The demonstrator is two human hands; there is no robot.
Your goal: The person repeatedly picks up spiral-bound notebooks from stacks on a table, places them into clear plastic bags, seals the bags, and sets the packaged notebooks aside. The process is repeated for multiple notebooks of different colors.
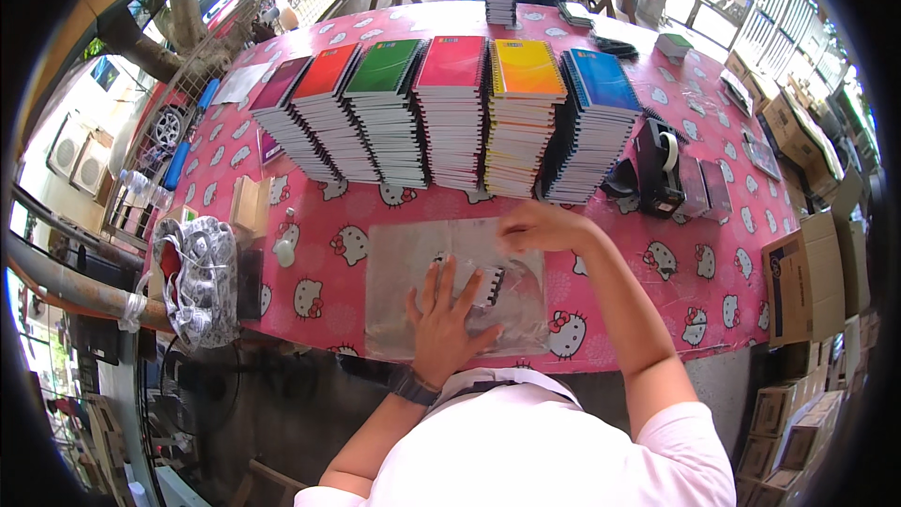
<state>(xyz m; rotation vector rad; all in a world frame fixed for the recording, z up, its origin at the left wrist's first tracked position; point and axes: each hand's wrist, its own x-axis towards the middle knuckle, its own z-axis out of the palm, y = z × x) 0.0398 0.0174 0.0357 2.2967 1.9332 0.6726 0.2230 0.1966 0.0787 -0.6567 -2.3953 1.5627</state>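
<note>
Beyond the hands, from left to right, purple (293, 127), red (336, 117), green (385, 113), pink (450, 117), yellow (526, 122) and blue (593, 127) stacks of notebooks stand on the surface (615, 310); arranging them looks done. Work on the small spiral pad (491, 287) seems unfinished: the clear plastic (388, 286) around it lies spread out, with no fold visibly closed over it. How much remains cannot be told.

The left hand (443, 314) lies flat, fingers spread, grasping nothing. The pad is partly hidden beneath its fingers, its bound edge showing just to their right; whether it lies on or inside the plastic is unclear. The right hand (542, 227), above and right of the pad, has curled fingers near the plastic's far edge; whether they pinch anything cannot be told.
</note>
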